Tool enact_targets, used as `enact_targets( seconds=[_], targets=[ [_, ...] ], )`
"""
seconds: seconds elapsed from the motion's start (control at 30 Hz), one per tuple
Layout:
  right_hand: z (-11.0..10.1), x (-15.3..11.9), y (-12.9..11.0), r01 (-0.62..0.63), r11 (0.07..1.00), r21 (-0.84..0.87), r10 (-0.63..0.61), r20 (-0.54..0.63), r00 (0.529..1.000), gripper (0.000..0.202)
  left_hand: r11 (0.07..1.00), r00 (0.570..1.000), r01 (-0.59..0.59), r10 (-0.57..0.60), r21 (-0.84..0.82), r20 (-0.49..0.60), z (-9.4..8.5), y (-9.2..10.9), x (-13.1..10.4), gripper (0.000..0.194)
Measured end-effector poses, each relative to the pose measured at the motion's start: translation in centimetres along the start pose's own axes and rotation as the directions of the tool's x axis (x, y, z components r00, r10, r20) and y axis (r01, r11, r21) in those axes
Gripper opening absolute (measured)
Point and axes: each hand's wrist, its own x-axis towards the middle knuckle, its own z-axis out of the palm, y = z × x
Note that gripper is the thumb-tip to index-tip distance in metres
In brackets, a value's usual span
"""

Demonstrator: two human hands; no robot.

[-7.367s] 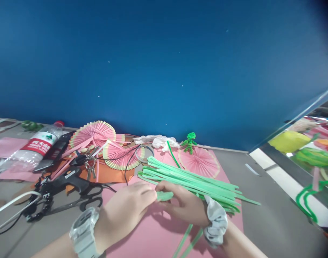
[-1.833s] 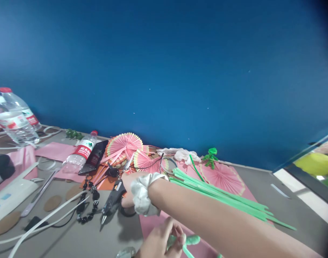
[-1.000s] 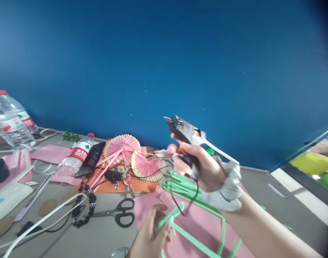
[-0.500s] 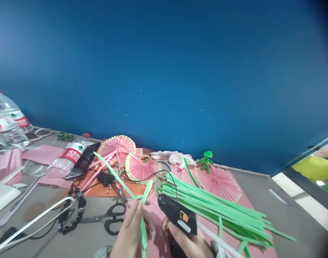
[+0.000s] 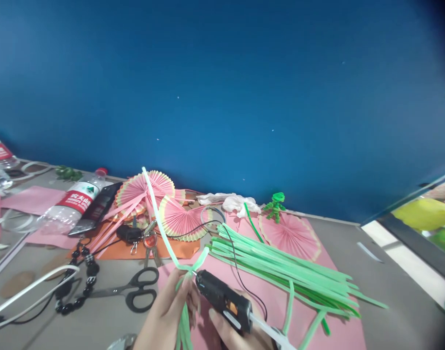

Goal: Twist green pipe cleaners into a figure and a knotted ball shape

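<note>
My left hand pinches a bundle of light green fuzzy stems over the pink sheet; one long stem rises up and left from the fingers, and a short end points up and right. My right hand is wrapped round a black glue gun with a white stick in its back. The gun's nozzle touches or nearly touches the stems just above my left fingertips. To the right lies a large pile of green stems.
Black scissors, a black bead string and keys lie left. Pink pleated fans, a bottle and a small green twisted figure sit further back, before a blue wall.
The glue gun's nozzle has come up against the stems at my left fingers. The long stem stands steeper. The view has shifted, so the table's things appear further left.
</note>
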Motion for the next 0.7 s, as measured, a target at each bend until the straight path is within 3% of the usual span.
enact_targets(
  seconds=[0.47,0.6,0.7],
  targets=[
    [-0.3,0.1,-1.5,0.075,0.997,-0.023,-0.076,-0.041,0.996,0.018,0.996,0.995,-0.087,0.088,0.007,-0.037,0.0,-0.5,-0.2,0.031],
    [0.0,0.0,-1.0,0.065,0.998,-0.016,-0.066,-0.109,0.992,0.020,0.997,0.997,-0.074,0.075,0.025,-0.026,0.0,-0.3,-0.3,0.030],
    [0.3,0.0,-0.2,0.097,0.994,-0.040,-0.100,-0.091,0.991,0.022,0.997,0.997,-0.079,0.079,0.019,0.003,-0.2,-0.5,-0.2,0.031]
  ],
)
